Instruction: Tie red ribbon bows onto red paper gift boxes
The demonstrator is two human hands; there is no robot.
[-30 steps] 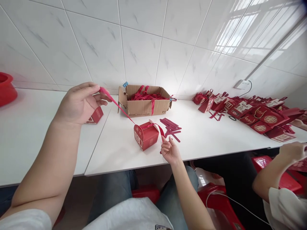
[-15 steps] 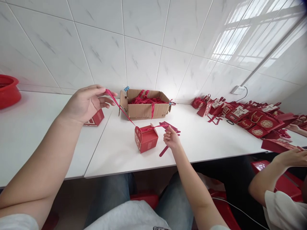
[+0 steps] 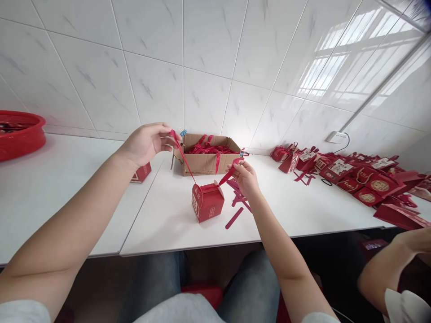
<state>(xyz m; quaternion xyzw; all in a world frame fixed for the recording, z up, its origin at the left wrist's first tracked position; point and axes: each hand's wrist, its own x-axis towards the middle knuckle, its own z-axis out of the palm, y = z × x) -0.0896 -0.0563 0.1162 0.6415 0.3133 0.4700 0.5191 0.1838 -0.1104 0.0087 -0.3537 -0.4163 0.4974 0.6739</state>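
Note:
A small red gift box (image 3: 212, 207) with pale printing stands on the white table in front of me. A red ribbon (image 3: 183, 157) runs through its top and rises from both ends. My left hand (image 3: 148, 142) pinches one end, up and to the left of the box. The other end is gripped by my right hand (image 3: 247, 177), above and to the right of the box. Both lengths look taut. Beside the box, below my right hand, lie several dark red strips (image 3: 235, 218). Another red box (image 3: 142, 172) is partly hidden behind my left forearm.
An open cardboard carton (image 3: 208, 167) of red ribbons stands by the tiled wall. Many red gift boxes (image 3: 340, 168) are heaped at the right, near a co-worker's arm (image 3: 387, 264). A red basin (image 3: 27, 142) sits at the far left. A power strip (image 3: 336, 137) hangs on the wall.
My right hand has risen, lifting its ribbon end from low beside the box to well above it. My left hand still holds its end up. The whole view has shifted slightly.

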